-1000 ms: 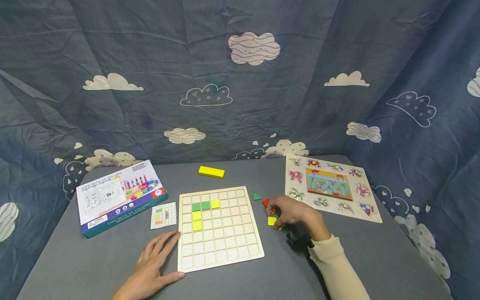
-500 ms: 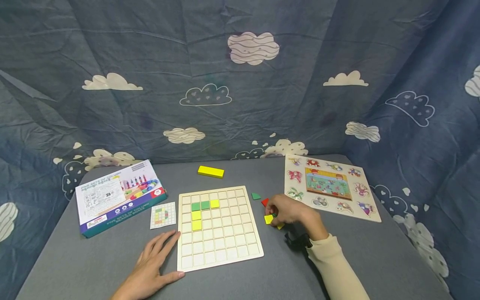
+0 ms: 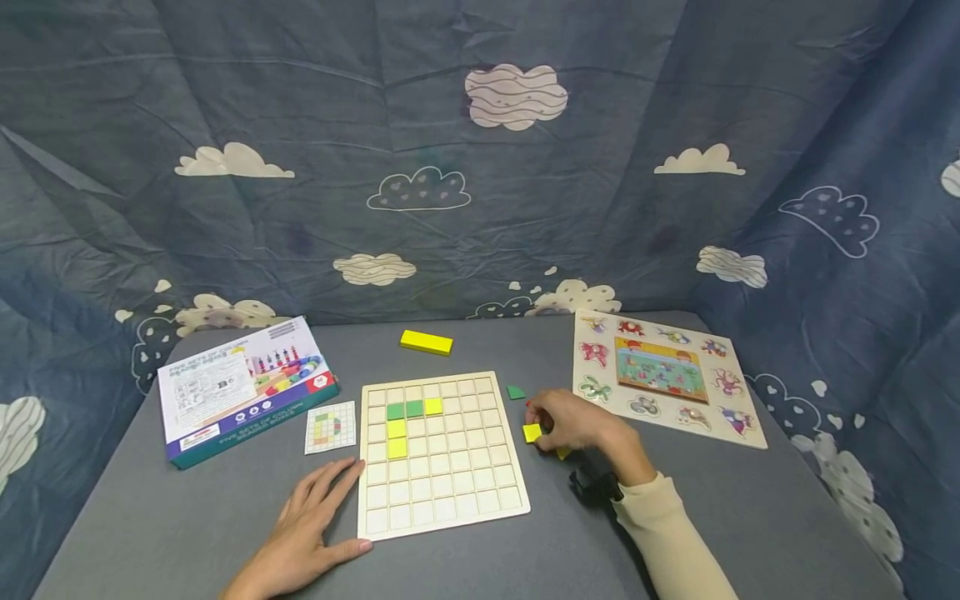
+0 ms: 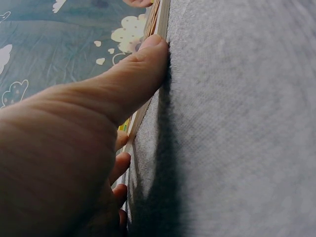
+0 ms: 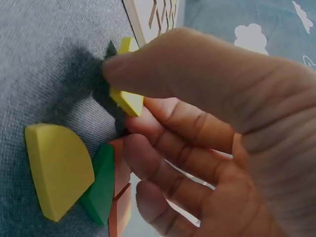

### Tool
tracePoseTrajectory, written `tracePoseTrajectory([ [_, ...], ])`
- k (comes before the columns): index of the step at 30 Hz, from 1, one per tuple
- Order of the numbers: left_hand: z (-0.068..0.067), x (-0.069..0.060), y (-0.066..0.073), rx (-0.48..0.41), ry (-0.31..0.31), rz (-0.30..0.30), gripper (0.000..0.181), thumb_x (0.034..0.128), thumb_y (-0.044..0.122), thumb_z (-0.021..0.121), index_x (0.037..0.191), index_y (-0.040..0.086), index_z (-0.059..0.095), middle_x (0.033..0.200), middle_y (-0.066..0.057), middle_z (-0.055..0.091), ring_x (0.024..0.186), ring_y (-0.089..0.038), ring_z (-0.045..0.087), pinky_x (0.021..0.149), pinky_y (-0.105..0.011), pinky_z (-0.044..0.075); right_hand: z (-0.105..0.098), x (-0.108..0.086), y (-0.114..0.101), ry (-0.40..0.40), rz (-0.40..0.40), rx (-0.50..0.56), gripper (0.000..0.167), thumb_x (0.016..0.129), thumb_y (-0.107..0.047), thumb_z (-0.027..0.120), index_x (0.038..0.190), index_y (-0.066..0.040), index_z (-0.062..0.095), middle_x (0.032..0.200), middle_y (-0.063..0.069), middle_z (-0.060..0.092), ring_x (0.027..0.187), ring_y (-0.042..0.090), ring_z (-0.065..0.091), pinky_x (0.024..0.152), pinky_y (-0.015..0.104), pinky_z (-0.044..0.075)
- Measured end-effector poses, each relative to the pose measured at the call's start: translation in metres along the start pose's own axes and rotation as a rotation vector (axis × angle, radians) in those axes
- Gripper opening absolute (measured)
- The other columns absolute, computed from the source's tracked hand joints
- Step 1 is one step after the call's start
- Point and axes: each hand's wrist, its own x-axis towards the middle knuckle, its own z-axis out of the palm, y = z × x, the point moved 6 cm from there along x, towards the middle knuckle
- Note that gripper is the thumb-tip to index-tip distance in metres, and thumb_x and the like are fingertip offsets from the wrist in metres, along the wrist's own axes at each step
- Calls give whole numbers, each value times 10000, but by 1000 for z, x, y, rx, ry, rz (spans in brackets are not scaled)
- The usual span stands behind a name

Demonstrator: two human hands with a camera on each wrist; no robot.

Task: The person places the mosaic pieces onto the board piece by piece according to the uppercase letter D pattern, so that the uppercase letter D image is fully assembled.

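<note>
A pale wooden grid board [image 3: 442, 483] lies in the middle of the table, with green and yellow squares in several upper-left cells. My left hand [image 3: 303, 529] rests flat beside it, fingers spread, fingertips and thumb at its left edge and lower-left corner. To the board's right, my right hand [image 3: 581, 425] pinches a yellow piece [image 5: 129, 101] between thumb and fingers, low over the cloth. Below that hand in the right wrist view lie a yellow rounded piece [image 5: 59, 170], a green piece [image 5: 101, 185] and red pieces [image 5: 122, 168]. A green piece [image 3: 515, 392] lies near the board's upper right.
A small pattern card [image 3: 330, 427] lies left of the board, and a printed box [image 3: 243, 392] stands beyond it. Behind the board is a yellow block [image 3: 426, 342]. A picture puzzle board [image 3: 663, 371] lies at the back right. A patterned cloth hangs behind the table.
My right hand has shifted slightly left, and the yellow piece at its fingertips has moved left towards the board. My left hand stays at the board's edge.
</note>
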Motion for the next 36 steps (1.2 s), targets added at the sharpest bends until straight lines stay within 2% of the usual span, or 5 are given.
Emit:
tracePoseTrajectory([
  [4,-1,-1,1,-5,13,13,951,796,623,743,1573,237,354,1597,-42,336,1406,-365,275,1025,-699,289,-2,2,-6,35,2,10,186,801,-104,777,948,-123,664,818,-17,598,717,96,516,645,244,445],
  [7,-2,0,1,-2,21,22,946,797,620,743,1571,236,358,1595,-39,338,1403,-364,278,1020,-699,293,-2,4,-15,71,-34,-12,195,822,-118,766,992,-108,672,854,-19,597,741,91,513,677,247,450],
  [13,-3,1,1,-4,19,25,944,800,623,739,1572,236,357,1597,-41,337,1407,-364,271,1021,-703,288,-2,11,-31,108,-75,-43,208,834,-169,782,1003,-105,679,867,-19,601,754,87,508,701,255,447],
  [20,-3,1,2,1,30,33,941,798,616,745,1567,227,368,1589,-43,346,1398,-366,278,1020,-696,292,-1,20,-48,119,-106,-53,229,838,-203,781,1023,-114,679,875,-22,607,757,80,517,719,268,457],
  [36,-2,-1,3,1,14,12,955,796,626,739,1571,219,359,1594,-51,339,1412,-371,265,1023,-692,294,8,43,-95,106,-194,7,212,861,-178,741,1046,-94,683,959,-4,624,779,97,575,733,226,477],
])
